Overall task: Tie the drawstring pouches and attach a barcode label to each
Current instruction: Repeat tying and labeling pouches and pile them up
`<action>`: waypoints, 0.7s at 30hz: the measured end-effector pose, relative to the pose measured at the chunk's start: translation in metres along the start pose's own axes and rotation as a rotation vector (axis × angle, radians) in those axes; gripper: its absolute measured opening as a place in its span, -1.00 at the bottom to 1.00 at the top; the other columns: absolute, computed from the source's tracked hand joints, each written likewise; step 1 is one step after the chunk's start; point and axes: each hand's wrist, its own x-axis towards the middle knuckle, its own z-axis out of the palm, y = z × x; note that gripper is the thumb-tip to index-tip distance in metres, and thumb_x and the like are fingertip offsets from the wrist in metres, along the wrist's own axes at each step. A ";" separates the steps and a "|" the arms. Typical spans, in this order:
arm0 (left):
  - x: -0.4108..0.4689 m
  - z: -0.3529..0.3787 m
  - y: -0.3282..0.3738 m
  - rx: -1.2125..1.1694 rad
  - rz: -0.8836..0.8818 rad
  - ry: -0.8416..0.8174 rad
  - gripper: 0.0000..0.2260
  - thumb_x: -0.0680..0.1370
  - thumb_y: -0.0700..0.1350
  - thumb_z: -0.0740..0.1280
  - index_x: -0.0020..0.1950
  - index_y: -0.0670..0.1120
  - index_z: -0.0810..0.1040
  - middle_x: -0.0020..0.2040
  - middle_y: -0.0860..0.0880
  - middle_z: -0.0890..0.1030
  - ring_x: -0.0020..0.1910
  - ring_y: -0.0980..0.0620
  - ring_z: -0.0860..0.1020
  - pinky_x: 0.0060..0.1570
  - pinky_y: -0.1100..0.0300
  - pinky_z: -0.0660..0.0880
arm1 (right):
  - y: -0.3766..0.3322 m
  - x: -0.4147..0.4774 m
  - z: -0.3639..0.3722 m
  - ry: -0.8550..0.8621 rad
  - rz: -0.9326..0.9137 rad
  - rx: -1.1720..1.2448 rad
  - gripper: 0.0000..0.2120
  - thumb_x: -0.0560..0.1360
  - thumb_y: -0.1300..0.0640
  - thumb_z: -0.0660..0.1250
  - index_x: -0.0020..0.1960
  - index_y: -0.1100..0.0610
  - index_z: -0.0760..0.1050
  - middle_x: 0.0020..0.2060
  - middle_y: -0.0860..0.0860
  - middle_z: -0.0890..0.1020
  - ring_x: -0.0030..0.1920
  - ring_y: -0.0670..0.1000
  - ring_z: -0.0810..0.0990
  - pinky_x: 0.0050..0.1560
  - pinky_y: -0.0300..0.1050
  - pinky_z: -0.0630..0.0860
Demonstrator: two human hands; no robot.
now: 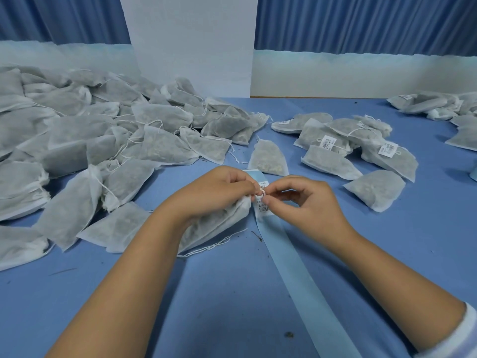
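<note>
Presently the left hand [219,191] grips the drawstring pouch [214,228] by its neck, near centre of the surface [227,311]; right hand [307,202] fingers [275,188] pinch its string loop [261,190] above the barcode label [263,206]. Slack tension could undo the knot or crease the label

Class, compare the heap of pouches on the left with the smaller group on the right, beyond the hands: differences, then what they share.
The left heap holds far more pouches than the right group. No labels show on the left heap; several pouches in the right group carry a barcode label. The left heap is piled deep; the right group lies thinner. Both are white pouches with dark filling on the blue table.
</note>
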 end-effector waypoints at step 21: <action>-0.001 0.003 0.000 0.048 -0.028 -0.125 -0.77 0.40 -0.02 0.27 -0.10 0.02 0.71 -0.25 0.09 0.66 -0.13 0.06 0.52 0.07 0.08 0.35 | -0.002 0.004 0.000 0.025 0.145 0.120 -0.89 0.53 0.27 0.35 -0.11 0.12 0.61 -0.19 0.03 0.70 -0.12 -0.01 0.63 0.06 -0.07 0.59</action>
